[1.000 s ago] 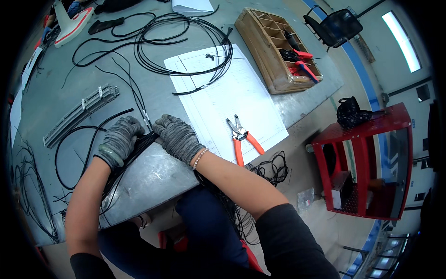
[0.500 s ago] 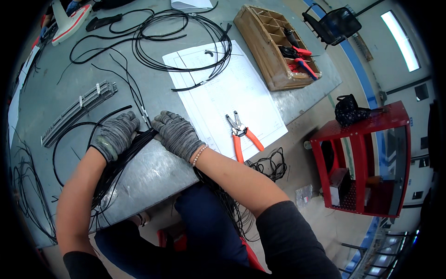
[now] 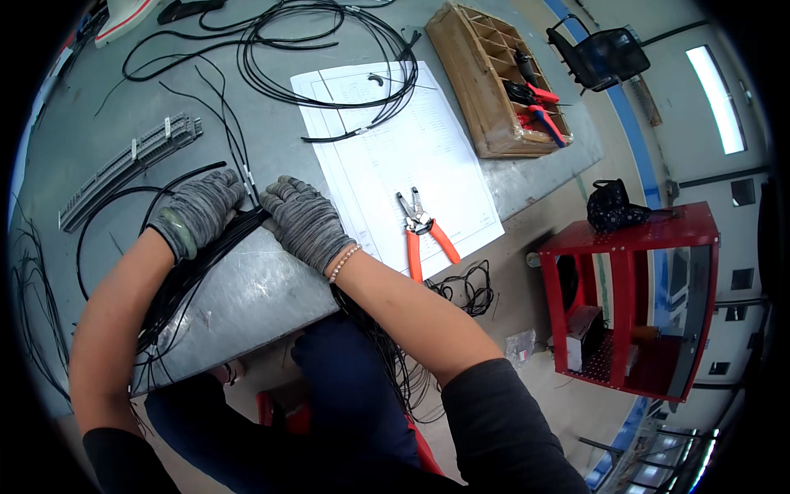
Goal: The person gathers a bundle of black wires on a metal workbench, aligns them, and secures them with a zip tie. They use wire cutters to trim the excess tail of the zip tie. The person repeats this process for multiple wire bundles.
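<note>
A thick bundle of thin black wires (image 3: 188,284) runs from the table's near edge up between my hands. My left hand (image 3: 200,214), in a grey knit glove, is closed around the bundle near its upper end. Just to its right, my gloved right hand (image 3: 304,221) is closed at the same end, fingers bent against the wires. A few wires with white marker sleeves (image 3: 248,175) stick out beyond my fingertips toward the far side. My fingertips are partly hidden. Wire strippers (image 3: 424,235) with orange handles lie on the printed sheet (image 3: 395,160) to the right.
A coil of black cable (image 3: 247,70) lies at the back, partly over the sheet. Grey rail-mounted terminal blocks (image 3: 132,169) lie at left. A wooden compartment box (image 3: 469,90) with pliers (image 3: 545,115) stands at far right. Beyond the table are a red cart (image 3: 625,235) and a chair (image 3: 605,58).
The whole view has shifted slightly, with the table's things sitting higher in the picture. Both hands stay together on the wire bundle with little change in grip.
</note>
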A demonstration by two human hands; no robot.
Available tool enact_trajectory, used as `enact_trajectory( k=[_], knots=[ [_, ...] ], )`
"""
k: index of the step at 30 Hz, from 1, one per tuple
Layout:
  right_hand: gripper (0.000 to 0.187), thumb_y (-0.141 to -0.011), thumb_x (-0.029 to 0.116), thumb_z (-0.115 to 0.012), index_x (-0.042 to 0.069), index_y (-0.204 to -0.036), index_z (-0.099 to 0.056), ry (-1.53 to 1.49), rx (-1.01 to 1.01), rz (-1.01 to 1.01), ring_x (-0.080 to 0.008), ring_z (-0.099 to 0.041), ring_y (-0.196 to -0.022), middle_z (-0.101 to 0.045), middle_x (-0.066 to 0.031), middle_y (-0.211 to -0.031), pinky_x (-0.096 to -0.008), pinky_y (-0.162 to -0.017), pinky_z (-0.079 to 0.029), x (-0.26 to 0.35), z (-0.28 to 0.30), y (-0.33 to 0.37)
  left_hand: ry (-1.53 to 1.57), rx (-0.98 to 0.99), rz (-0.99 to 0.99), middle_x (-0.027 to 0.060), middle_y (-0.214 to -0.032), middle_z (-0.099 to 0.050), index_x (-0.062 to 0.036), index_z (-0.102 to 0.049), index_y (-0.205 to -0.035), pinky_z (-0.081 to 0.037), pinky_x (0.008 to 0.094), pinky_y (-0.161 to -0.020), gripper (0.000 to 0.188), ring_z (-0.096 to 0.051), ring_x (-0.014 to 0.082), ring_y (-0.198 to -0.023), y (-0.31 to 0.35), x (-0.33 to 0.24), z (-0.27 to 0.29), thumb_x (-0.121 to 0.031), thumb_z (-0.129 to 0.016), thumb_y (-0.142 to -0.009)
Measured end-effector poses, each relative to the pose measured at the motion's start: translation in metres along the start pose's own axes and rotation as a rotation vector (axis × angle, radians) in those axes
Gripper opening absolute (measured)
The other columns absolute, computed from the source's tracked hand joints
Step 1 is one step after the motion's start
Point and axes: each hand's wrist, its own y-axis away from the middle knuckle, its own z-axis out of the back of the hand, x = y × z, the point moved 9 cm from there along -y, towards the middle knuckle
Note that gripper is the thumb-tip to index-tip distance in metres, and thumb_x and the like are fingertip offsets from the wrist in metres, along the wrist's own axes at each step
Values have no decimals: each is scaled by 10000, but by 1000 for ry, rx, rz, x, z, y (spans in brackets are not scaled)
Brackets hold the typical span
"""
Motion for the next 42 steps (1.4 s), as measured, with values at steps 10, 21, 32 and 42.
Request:
enact_trajectory(
  k=[10,21,32,42],
  knots=[
    [367,-802,247,-663,53,-1109,-611,-47,-150,83,-318,-549,-1127,-611,-134,-1123,-409,-1001,-415,11,13,-3,196,-304,163,98,-990,-624,-70,-630,-1065,-489,395,-850,260,-585,301,-986,38,7,24,-229,-602,-860],
    [336,-834,237,-667,64,-1119,-636,6,-71,14,-308,-534,-1180,-616,-124,-1170,-409,-1018,-417,10,9,-4,58,-279,355,110,-1105,-596,-96,-550,-1263,-442,390,-933,435,-554,269,-1035,68,-9,-32,-291,-586,-876],
    [332,-786,230,-673,53,-1061,-614,-4,-195,96,-317,-559,-1067,-615,-130,-1081,-411,-947,-443,13,14,-3,2,-312,168,86,-1071,-606,-128,-595,-1181,-479,377,-872,334,-564,262,-1020,57,-2,-21,-279,-577,-885],
    [338,-817,253,-635,55,-1089,-607,106,11,-14,-306,-538,-1125,-602,-132,-1130,-416,-989,-413,14,6,-10,115,-479,358,101,-994,-606,-127,-643,-1099,-463,399,-864,303,-565,292,-959,63,-5,-18,-203,-635,-805]
  ],
)
